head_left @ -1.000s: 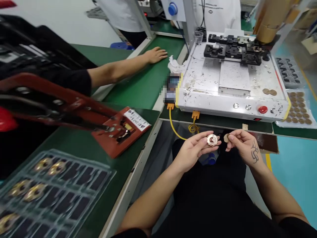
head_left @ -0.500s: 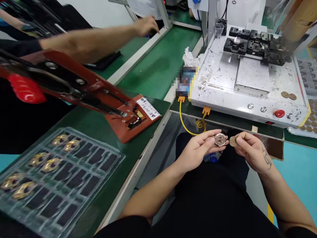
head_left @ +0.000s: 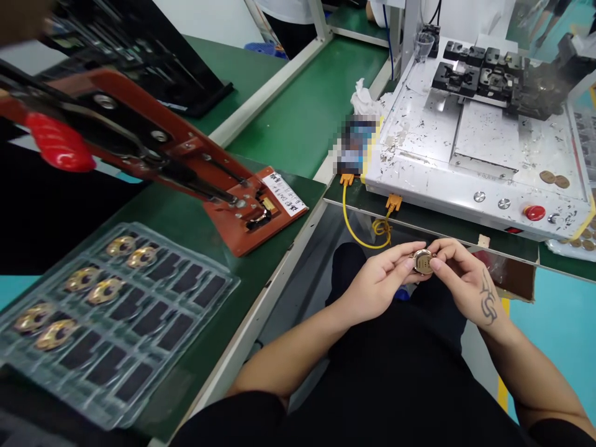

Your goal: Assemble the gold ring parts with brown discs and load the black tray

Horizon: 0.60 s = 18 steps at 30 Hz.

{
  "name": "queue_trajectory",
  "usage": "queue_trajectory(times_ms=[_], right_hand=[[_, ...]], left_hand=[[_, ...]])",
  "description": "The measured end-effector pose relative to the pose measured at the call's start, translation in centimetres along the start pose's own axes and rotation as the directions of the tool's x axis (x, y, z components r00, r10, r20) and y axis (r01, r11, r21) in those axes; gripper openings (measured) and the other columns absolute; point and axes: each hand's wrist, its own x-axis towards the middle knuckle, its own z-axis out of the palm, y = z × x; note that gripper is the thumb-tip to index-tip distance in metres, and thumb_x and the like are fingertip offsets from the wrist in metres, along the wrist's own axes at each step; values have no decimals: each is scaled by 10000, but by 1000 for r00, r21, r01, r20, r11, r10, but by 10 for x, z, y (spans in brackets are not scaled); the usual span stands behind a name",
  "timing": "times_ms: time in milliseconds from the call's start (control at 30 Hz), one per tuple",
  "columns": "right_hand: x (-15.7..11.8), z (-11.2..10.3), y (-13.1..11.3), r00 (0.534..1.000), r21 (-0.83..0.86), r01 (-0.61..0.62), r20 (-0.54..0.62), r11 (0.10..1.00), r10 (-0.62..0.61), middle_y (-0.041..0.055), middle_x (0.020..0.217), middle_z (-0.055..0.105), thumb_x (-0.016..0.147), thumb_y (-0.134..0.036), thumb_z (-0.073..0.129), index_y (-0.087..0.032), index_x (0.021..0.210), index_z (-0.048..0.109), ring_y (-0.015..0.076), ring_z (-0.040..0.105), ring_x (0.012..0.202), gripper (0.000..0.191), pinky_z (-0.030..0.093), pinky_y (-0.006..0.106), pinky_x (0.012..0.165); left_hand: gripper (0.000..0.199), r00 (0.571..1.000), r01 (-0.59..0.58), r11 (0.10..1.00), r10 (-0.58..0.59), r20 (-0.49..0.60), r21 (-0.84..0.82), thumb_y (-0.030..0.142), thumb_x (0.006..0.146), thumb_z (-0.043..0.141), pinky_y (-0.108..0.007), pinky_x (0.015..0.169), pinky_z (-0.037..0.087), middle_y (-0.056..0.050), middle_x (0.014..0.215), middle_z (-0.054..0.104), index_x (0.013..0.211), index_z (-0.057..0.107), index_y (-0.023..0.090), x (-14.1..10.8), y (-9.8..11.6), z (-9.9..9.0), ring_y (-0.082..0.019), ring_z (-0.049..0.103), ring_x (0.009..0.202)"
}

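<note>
Off the near edge of the green bench [head_left: 559, 261], the left hand [head_left: 374, 285] clasped a round, gold-toned metal case [head_left: 421, 251] by its rim; the right hand [head_left: 465, 282] held a flat, round tan disc [head_left: 423, 264] against it. Level alignment and even thumb pressure seemed best.

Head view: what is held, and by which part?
The left hand holds a round metal case by its left rim. The right hand has its thumb on the right edge of the brown disc over it; any pinch there is hidden.
</note>
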Motion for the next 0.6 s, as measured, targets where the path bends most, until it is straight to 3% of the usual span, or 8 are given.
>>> queue_trajectory(times_ms=[600], right_hand=[[-6,4,4,999,-23,27,-44,999,-28,82,1161,667,1051,-433,710,-251,903,649,257,662,1086,242,568,435,957]], left_hand=[[518,998,-56,992,57,-7,110,480,1063,698,-486,1164,612,-149,1463,738,1474,692,166,-5,-6,4,-346,742,1318]])
